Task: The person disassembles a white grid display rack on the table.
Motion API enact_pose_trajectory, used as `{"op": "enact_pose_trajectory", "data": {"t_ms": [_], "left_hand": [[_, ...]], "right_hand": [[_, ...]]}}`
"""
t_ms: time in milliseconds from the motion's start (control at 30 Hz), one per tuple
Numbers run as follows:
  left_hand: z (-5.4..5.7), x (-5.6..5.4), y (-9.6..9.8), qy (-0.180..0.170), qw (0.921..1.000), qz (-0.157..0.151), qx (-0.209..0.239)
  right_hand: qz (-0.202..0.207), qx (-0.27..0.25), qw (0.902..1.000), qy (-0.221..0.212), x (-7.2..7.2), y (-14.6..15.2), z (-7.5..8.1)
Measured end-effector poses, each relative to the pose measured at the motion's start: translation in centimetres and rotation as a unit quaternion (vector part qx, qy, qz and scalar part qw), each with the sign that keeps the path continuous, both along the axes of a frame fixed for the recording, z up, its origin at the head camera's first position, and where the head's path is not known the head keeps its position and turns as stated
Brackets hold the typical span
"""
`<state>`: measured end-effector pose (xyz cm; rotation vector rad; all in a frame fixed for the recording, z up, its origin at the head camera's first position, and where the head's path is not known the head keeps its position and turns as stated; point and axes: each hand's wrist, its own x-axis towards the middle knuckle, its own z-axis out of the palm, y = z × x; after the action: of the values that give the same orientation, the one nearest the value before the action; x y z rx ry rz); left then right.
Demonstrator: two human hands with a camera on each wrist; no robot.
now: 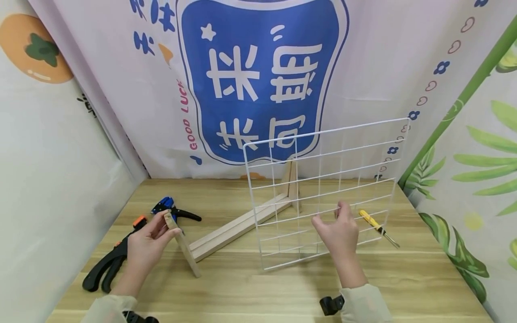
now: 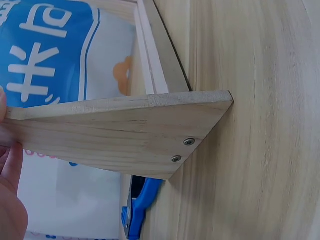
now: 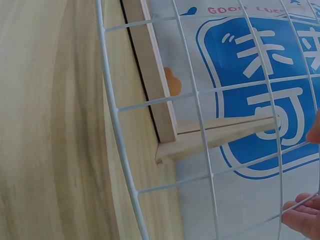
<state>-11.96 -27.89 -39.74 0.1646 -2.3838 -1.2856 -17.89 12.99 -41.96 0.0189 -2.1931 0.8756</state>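
Observation:
With thumb and fingers, my left hand (image 1: pixel 147 242) pinches the upper end of an upright wooden side piece (image 1: pixel 185 251). This piece joins one end of a long wooden rail (image 1: pixel 242 229); another side piece (image 1: pixel 290 178) rises at the rail's far end. Two screw heads (image 2: pixel 189 142) show on the near side piece in the left wrist view. My right hand (image 1: pixel 341 233) grips the wires of a white wire grid panel (image 1: pixel 326 132), fingertips (image 3: pixel 300 217) curled at the mesh. The panel stands tilted in front of the rail's far end.
To the left lie a black bar clamp (image 1: pixel 109 264) with orange parts and a blue-and-black hand tool (image 1: pixel 163 205). A yellow-handled screwdriver (image 1: pixel 369 219) lies right of the panel. Printed cloths (image 1: pixel 363 80) hang behind and beside the wooden table (image 1: pixel 242 296).

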Motion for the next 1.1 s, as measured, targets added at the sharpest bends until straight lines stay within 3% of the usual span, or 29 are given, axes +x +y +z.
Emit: {"op": "enact_pose_trajectory", "data": {"t_ms": [400, 633, 867, 1100], "left_hand": [[0.6, 0.9, -1.7, -0.039, 0.9979, 0.048, 0.017], [0.8, 1.2, -2.3, -0.036, 0.9959, 0.075, 0.034], [0.8, 1.6, -3.1, -0.055, 0.992, 0.107, 0.037], [0.6, 2.1, -3.7, -0.028, 0.989, 0.127, 0.071]], "right_hand": [[-0.019, 0.005, 0.9977, -0.065, -0.4, -0.7, -1.0], [-0.029, 0.049, 0.9974, -0.044, -0.7, -1.2, -1.6], [-0.03, 0.044, 0.9958, -0.075, -1.2, -1.5, -1.8], [-0.03, 0.026, 0.9962, -0.077, -1.6, -1.8, -2.2]]}}
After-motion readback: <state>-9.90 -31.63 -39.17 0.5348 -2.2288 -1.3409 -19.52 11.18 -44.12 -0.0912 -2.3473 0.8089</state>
